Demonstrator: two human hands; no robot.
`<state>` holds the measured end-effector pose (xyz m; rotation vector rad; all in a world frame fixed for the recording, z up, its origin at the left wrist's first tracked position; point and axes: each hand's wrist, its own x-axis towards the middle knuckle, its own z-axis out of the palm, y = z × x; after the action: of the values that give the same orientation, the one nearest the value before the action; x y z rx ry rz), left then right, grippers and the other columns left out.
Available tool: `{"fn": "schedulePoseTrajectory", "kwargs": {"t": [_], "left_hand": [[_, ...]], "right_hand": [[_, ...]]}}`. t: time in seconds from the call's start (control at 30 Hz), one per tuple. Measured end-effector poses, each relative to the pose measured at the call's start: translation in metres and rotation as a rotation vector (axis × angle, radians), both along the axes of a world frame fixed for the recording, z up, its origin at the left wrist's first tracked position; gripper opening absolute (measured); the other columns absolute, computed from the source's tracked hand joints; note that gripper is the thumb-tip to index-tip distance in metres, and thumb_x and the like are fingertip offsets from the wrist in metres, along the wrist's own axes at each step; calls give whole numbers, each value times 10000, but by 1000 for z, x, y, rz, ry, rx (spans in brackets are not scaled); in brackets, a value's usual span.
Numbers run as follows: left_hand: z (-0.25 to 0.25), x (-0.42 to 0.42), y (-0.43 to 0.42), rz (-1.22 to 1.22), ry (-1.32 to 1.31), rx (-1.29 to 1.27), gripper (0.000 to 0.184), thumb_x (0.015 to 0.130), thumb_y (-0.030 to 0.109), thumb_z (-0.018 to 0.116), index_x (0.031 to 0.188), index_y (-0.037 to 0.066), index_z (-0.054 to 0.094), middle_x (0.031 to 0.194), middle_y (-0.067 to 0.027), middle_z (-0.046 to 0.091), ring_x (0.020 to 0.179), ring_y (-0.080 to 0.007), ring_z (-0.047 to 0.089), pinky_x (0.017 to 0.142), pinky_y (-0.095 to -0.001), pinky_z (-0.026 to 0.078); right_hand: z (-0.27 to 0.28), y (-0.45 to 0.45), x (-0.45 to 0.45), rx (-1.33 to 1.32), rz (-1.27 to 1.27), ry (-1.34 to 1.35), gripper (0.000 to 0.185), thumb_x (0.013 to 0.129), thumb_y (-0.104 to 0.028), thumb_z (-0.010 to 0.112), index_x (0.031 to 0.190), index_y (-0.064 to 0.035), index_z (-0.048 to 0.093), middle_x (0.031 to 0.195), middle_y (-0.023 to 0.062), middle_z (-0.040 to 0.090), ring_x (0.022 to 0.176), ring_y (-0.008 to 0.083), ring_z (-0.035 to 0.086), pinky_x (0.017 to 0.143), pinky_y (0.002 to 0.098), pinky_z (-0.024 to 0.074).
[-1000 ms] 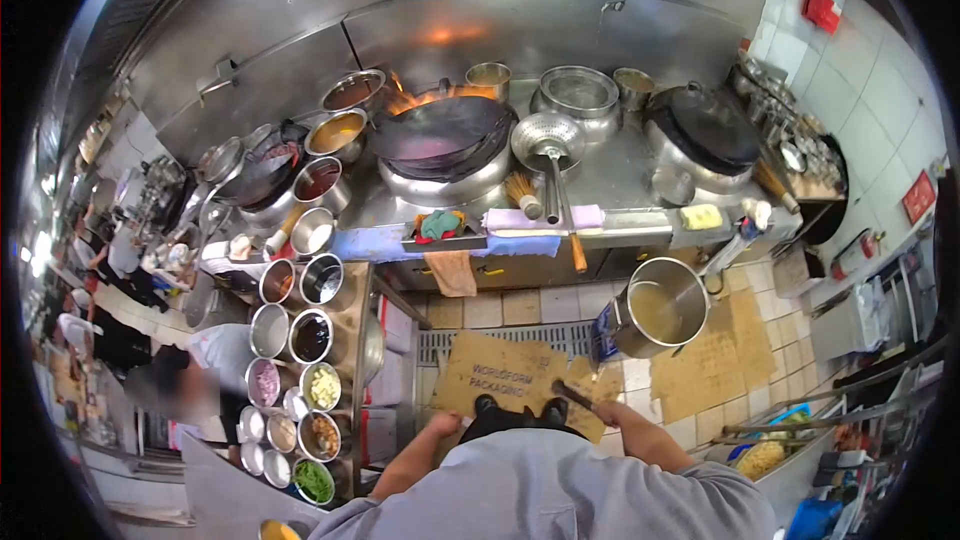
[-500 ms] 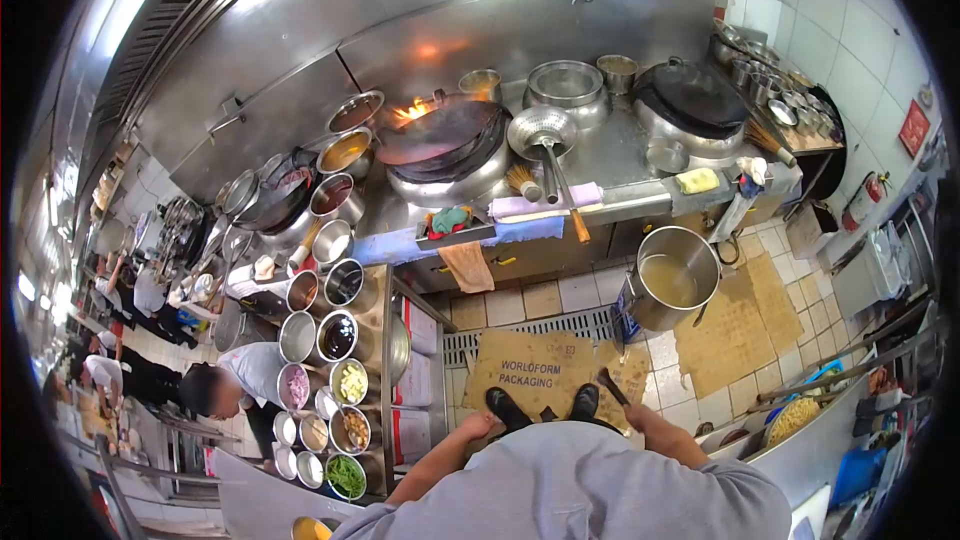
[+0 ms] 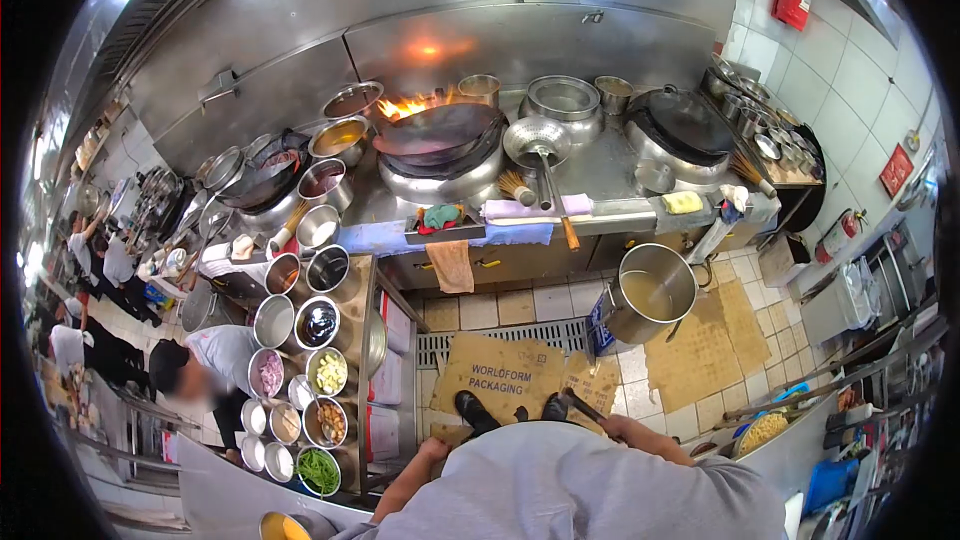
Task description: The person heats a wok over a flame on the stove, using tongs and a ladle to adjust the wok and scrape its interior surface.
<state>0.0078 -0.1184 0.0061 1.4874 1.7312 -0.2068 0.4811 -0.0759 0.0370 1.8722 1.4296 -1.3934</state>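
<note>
My right hand (image 3: 618,427) is closed around the end of a dark stick-like tool (image 3: 582,405) that points up and left, over the flattened cardboard (image 3: 500,372) on the floor. What kind of tool it is, I cannot make out. My left hand (image 3: 436,448) hangs low by the prep counter, fingers curled in, nothing visible in it. Ahead, a dark wok (image 3: 440,140) sits tilted on its burner, with flames (image 3: 415,105) behind its rim. Resting to its right is a perforated strainer (image 3: 535,143) with a wooden-ended handle. A tall steel pot (image 3: 655,292) of cloudy liquid stands right of my feet.
The counter (image 3: 350,380) on my left bears several steel containers, among them chopped greens (image 3: 319,471) and chopped purple onion (image 3: 267,373). Another person (image 3: 215,360) leans in beyond it. A covered wok (image 3: 680,125) stands at the right burner. Noodles (image 3: 763,433) lie at my right.
My view has shifted, so the kitchen sits further left in the frame. The tool in my right hand now leans more toward the left. My left hand is lower, and the flames look wider.
</note>
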Motion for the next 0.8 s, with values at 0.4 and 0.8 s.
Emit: {"fn": "schedulePoseTrajectory", "kwargs": {"t": [0.4,0.8], "left_hand": [[20,24,10,150,-93,-4,320,689,328,503,838,58,587,870,-145,570,828,-280,540,730,-333,417],[12,9,3,24,-41,-19,321,682,334,489,837,69,580,866,-150,566,836,-284,533,726,-345,418]], "right_hand": [[11,67,-48,83,-43,116,473,809,-426,357,580,-20,439,437,71,402,326,176,369,330,325,292],[-2,16,-22,-114,105,-4,545,785,-456,323,735,39,545,547,149,508,403,244,469,390,365,362]]}}
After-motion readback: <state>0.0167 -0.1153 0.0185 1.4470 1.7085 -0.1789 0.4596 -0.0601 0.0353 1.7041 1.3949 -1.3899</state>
